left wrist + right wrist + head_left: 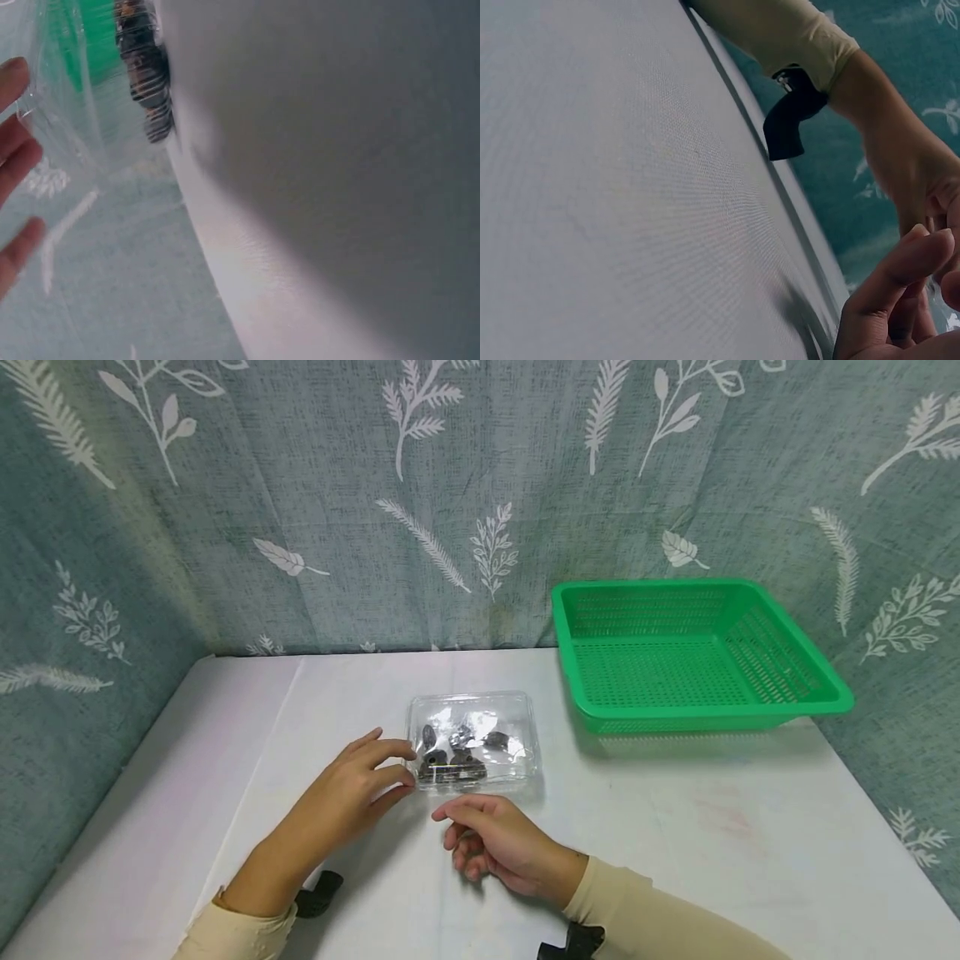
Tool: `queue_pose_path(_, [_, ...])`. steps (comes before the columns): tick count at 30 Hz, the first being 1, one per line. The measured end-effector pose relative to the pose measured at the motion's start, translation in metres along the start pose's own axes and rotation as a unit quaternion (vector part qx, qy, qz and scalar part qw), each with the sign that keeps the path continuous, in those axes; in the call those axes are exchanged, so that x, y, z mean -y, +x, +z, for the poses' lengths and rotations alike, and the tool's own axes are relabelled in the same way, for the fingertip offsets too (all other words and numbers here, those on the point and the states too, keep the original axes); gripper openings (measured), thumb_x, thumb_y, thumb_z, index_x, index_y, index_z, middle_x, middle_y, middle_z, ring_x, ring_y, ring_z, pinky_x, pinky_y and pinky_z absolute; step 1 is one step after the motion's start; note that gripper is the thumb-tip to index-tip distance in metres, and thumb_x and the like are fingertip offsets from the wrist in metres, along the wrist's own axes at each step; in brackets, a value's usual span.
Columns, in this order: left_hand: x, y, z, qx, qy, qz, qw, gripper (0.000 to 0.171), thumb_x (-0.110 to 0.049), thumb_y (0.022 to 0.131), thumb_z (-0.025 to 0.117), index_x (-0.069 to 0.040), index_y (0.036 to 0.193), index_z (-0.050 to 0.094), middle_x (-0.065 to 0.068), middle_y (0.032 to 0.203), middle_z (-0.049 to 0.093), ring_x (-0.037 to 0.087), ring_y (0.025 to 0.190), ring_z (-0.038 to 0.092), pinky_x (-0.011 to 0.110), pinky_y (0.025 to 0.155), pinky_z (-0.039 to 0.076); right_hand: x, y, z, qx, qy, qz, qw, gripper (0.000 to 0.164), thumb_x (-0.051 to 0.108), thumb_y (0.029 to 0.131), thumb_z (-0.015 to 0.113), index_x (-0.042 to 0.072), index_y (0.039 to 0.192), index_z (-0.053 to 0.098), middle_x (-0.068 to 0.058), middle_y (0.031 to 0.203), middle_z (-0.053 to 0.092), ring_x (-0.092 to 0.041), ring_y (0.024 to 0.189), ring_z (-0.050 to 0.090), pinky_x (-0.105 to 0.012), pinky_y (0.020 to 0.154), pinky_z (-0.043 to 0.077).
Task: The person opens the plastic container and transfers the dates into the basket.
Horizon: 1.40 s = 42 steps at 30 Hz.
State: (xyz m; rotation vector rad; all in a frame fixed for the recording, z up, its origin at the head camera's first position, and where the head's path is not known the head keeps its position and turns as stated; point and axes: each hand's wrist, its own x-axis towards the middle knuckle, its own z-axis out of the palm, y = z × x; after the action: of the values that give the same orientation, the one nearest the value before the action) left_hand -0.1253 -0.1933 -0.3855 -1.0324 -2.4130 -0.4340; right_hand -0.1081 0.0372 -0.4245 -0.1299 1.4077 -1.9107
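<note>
Looking down from the head camera, a clear plastic box (474, 742) lies on the white table (675, 835), with several small dark pieces (457, 752) inside it. The left hand (352, 789) lies just left of the box, fingers nearly straight and spread, the fingertips (405, 768) touching the box's left edge; it clasps nothing. The right hand (498, 843) rests on the table just in front of the box, fingers loosely curled and holding nothing, the forefinger close to the box's near edge without clearly touching it. A green basket (795, 689) stands to the right of the box and a little behind it, well apart. Behind the box hangs a grey-green curtain (300, 502) printed with white leaves. Both arms wear cream sleeves (660, 914), each with a black strap at the wrist.

From the left wrist camera, the box (67, 120) shows as clear, glinting plastic at the upper left, its dark pieces (146, 82) bunched against the table surface (337, 187). Fingertips (15, 161) of the left hand enter from the left edge, straight and pressed against the plastic. The green of the basket (90, 37) shows through the box.

From the right wrist camera, the table (615, 195) fills most of the frame. The right hand's fingers (896, 281) curl loosely at the lower right, holding nothing. Beyond them is the left forearm in its sleeve (795, 34) with the black strap (789, 124); the box itself cannot be made out here.
</note>
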Motion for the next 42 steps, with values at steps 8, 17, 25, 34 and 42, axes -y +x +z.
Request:
queue_pose_path(8, [-0.002,0.005,0.001,-0.034,-0.022,0.038,0.9984,0.026,0.006,0.069,0.086,-0.007,0.084,0.07,0.006,0.106,0.071,0.022,0.104,0.07,0.04,0.104,0.052,0.005,0.0,-0.003,-0.014,0.003,-0.002,1.0,0.04,0.024,0.102,0.055,-0.006,0.127,0.057,0.002,0.076,0.058,-0.004,0.054,0.054,-0.015,0.043,0.042])
queue_pose_path(17, [-0.002,0.009,0.0,-0.015,-0.006,0.039,0.9991,0.023,0.004,0.073,0.084,-0.003,0.091,0.073,0.009,0.106,0.073,0.024,0.104,0.072,0.032,0.093,0.058,0.011,0.002,-0.005,-0.058,0.029,-0.014,0.998,0.043,0.027,0.103,0.056,-0.007,0.128,0.058,0.005,0.071,0.056,-0.005,0.053,0.05,-0.013,0.043,0.038])
queue_pose_path(25, [-0.003,0.008,0.003,-0.016,0.002,0.042,0.999,0.028,0.0,0.074,0.085,0.0,0.1,0.074,0.01,0.105,0.073,0.023,0.099,0.072,0.029,0.086,0.06,0.01,0.003,-0.004,-0.1,0.034,-0.028,0.994,0.042,0.027,0.102,0.057,-0.005,0.13,0.06,0.006,0.066,0.052,-0.004,0.052,0.045,-0.014,0.045,0.036])
queue_pose_path(34, [-0.006,0.008,0.005,-0.015,0.002,0.044,0.9989,0.026,-0.001,0.075,0.083,-0.002,0.1,0.073,0.007,0.104,0.072,0.021,0.098,0.072,0.028,0.085,0.06,0.003,0.002,0.001,-0.162,0.046,-0.068,0.983,0.034,0.02,0.099,0.062,-0.007,0.118,0.067,0.008,0.06,0.05,-0.001,0.046,0.04,-0.012,0.042,0.032])
queue_pose_path(42, [-0.01,0.002,0.004,-0.021,-0.012,0.017,0.9996,0.026,0.001,0.075,0.083,-0.006,0.098,0.071,0.005,0.108,0.072,0.019,0.1,0.071,0.027,0.086,0.06,-0.004,0.002,0.005,-0.17,0.048,-0.068,0.982,0.034,0.019,0.098,0.062,-0.009,0.117,0.066,0.007,0.06,0.049,-0.001,0.047,0.039,-0.012,0.042,0.031])
